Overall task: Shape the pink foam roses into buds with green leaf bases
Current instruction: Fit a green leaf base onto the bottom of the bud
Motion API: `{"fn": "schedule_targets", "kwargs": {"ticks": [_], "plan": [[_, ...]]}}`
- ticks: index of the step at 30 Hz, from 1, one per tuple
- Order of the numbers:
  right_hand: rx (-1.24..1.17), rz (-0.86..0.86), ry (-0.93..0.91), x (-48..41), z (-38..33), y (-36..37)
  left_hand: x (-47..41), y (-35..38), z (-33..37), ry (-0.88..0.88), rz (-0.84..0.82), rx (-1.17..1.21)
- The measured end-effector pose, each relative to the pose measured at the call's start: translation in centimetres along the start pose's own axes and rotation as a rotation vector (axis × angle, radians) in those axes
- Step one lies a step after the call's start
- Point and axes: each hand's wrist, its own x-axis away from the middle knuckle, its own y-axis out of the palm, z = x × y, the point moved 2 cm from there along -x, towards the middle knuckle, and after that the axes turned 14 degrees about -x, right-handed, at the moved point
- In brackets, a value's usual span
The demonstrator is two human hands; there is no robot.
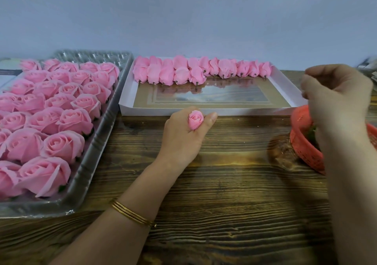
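Wooden table [234, 183] runs under everything. Far to my left sits the clear plastic tray [98, 142], packed with open pink roses [63, 144] in rows, green showing under a few of them. Straight ahead is the shallow white box [204, 111], with shaped buds [179, 75] lying on their sides along its far wall, two rows deep on the left and one on the right, dark stubs pointing toward me. My right hand [336, 93] is raised at the right edge, above the red mesh basket [304, 146] – it is blurred, fingers bent inward, and I cannot tell whether it pinches anything. Something green [312, 133] shows in the basket just under that wrist. My left hand [183, 134] rests on the table just in front of the white box's near wall, fingers curled round one pink bud [195, 120] – the bud stands upright out of the fist, tip up, thumb beside it on the right. The bud is well apart from my right hand. Gold bangles [132, 213] circle my left wrist.
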Motion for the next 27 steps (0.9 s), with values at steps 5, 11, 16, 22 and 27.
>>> {"fn": "schedule_targets", "kwargs": {"ticks": [5,11,16,22,27], "plan": [[0.337,0.121,0.164,-2.8,3.0,-3.7,-0.1,0.0,0.0,0.011,0.039,0.021],[0.732,0.057,0.298,-4.4,5.1,-6.0,-0.1,0.1,0.0,0.003,0.033,0.019],[0.836,-0.058,0.263,-3.2,4.4,-5.5,-0.1,0.0,0.1,0.006,0.038,0.026],[0.853,-0.149,0.353,-3.3,5.4,-6.0,0.0,-0.1,0.0,-0.009,0.032,0.020],[0.834,-0.153,0.380,-3.6,5.9,-6.0,-0.1,-0.1,-0.1,-0.006,0.026,0.027]]}}
